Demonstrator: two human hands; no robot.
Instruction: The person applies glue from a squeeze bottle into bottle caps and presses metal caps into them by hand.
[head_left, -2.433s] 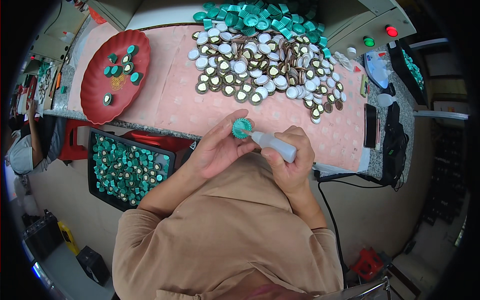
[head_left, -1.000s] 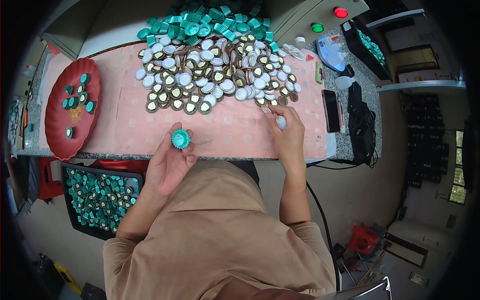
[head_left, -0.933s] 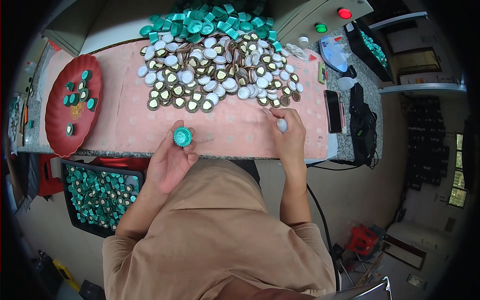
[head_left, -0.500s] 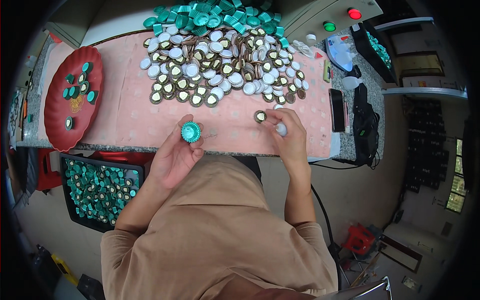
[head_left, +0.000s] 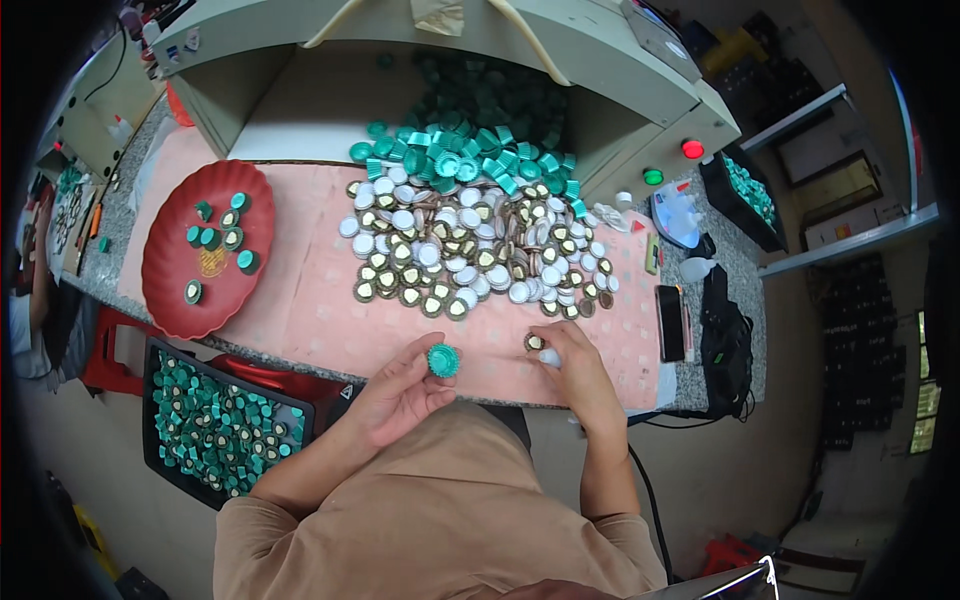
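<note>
My left hand (head_left: 402,395) is closed at the fingertips on a small teal fluted cup (head_left: 443,360), held over the front edge of the table. Between the fingertips of my right hand (head_left: 583,375) is a round brown disc (head_left: 534,342) with a pale gold centre. A small white rounded piece (head_left: 549,357), perhaps the end of a bottle, shows under the same fingers; the rest of it is hidden. Beyond both hands lies a heap of similar discs (head_left: 470,245), some with white faces. Behind them rises a pile of teal fluted cups (head_left: 455,160).
At left a red scalloped tray (head_left: 165,250) carries several teal pieces. Below it, a black bin (head_left: 158,440) holds many more. A phone (head_left: 671,323), a black strap-like bundle (head_left: 727,340) and a blue-white container (head_left: 677,215) lie at right. A grey machine housing (head_left: 690,130) with lit buttons stands behind.
The view has tilted up, so the table sits lower and more of the grey housing shows. Both hands still hold their pieces, nearly unmoved relative to the heap.
</note>
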